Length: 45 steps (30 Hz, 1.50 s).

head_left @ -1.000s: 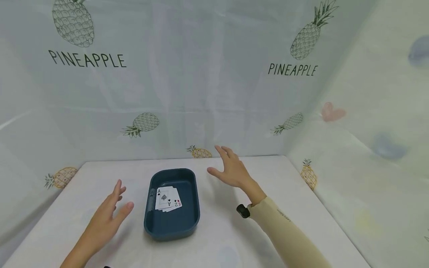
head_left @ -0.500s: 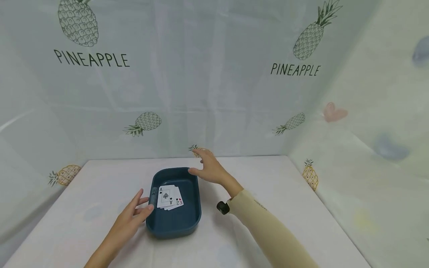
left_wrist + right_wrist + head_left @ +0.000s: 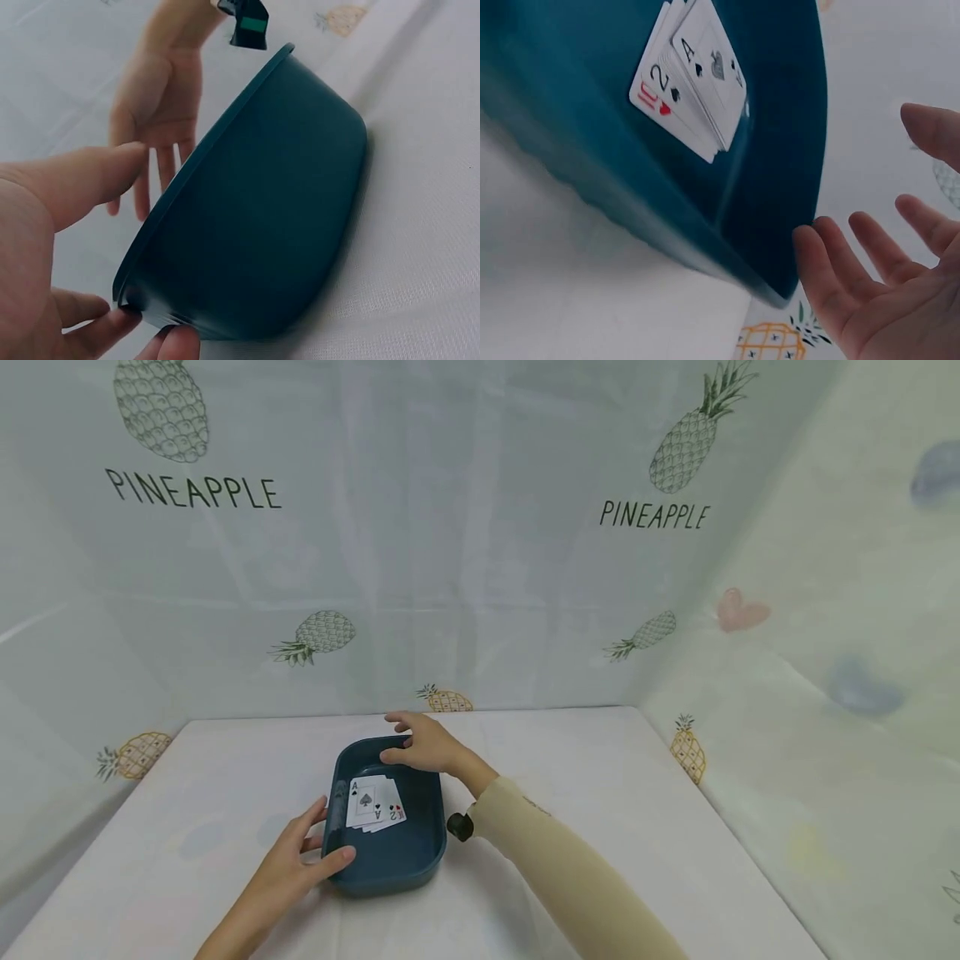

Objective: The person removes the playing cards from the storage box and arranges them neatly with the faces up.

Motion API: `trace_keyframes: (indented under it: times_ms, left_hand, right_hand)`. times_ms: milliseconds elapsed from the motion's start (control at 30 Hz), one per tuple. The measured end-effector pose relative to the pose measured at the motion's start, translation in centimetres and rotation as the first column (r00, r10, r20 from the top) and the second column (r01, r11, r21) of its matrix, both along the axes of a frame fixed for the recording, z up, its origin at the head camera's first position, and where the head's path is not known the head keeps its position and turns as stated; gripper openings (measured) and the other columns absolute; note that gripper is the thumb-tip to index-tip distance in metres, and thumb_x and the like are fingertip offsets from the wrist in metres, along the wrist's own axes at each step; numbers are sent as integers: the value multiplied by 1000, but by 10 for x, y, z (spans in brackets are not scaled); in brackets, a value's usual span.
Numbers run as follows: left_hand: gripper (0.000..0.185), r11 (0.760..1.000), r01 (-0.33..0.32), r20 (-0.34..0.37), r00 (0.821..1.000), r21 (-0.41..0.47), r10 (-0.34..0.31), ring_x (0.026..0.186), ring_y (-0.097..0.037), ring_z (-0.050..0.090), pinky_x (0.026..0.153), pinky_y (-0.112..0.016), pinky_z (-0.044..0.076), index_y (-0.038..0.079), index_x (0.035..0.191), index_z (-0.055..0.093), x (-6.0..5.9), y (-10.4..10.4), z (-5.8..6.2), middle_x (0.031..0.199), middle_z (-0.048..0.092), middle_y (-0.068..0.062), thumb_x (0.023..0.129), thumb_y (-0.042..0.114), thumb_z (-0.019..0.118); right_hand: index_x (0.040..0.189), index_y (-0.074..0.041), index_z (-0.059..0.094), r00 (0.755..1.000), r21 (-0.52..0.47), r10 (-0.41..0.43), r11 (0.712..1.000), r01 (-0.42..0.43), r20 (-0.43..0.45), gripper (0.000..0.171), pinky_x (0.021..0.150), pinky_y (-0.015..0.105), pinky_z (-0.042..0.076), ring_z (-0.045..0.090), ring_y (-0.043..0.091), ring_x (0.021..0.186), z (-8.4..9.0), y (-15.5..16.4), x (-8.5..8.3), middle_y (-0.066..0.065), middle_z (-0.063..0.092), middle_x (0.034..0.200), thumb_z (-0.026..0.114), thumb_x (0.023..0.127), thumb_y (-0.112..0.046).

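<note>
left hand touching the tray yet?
Touching. Left wrist view shows the left hand with fingertips against the blue tray at its near corner.

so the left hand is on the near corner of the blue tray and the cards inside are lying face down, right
Not quite. The left hand is at the tray's near corner, but the cards lie face up: the head view shows an ace of spades on top, and the right wrist view shows the printed faces too.

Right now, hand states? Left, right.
Left hand: grips the near-left corner of the blue tray.
Right hand: open, over the tray's far rim, holding nothing.
</note>
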<state>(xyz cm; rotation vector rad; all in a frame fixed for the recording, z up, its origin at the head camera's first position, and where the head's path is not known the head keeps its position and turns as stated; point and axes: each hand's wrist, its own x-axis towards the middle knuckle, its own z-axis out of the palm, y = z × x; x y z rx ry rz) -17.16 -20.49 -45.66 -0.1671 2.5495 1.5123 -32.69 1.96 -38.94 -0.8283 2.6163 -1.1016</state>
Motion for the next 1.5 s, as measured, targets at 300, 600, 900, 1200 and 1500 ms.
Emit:
trace_keyframes:
  times_ms: [300, 600, 900, 1200, 1500]
  left_hand:
    - [112, 994, 27, 33, 999, 109, -31, 141, -52, 48, 104, -63, 51, 21, 172, 12, 3, -9, -4, 169, 16, -26, 90, 41, 86]
    - [114, 987, 59, 45, 997, 148, -66, 133, -50, 56, 101, -68, 50, 24, 173, 10, 4, -13, -9, 166, 18, -26, 90, 35, 88]
    - [117, 980, 99, 39, 993, 170, -107, 131, -45, 59, 104, -58, 53, 23, 173, 6, 6, -17, -9, 166, 15, -25, 90, 32, 88]
    - [117, 973, 110, 28, 993, 202, -118, 129, -43, 61, 100, -58, 55, 26, 173, 5, 7, -19, -13, 166, 15, -24, 91, 28, 88]
    - [118, 969, 124, 15, 991, 213, -130, 129, -43, 61, 101, -55, 55, 24, 173, 5, 8, -19, -12, 166, 15, -23, 90, 27, 88]
  right_hand:
    - [157, -18, 52, 988, -13, -39, 999, 41, 149, 67, 112, 50, 49, 59, 30, 136, -11, -12, 1, 13, 59, 151, 77, 97, -35]
    - [157, -17, 51, 978, 70, 22, 997, -37, 208, 71, 112, 48, 49, 57, 30, 138, -16, -19, 5, 14, 57, 153, 80, 95, -35]
    - [157, -16, 52, 970, 149, 62, 984, -99, 236, 75, 115, 45, 47, 57, 27, 138, -22, -24, 4, 13, 56, 153, 83, 91, -36]
    - [159, -12, 48, 955, 274, 131, 940, -205, 266, 79, 116, 42, 45, 54, 23, 140, -6, -31, 4, 14, 52, 158, 83, 92, -35]
    - [160, -24, 48, 984, 498, 88, 853, -156, 157, 83, 112, 44, 47, 54, 21, 125, -12, -51, 6, 8, 48, 157, 85, 88, -43]
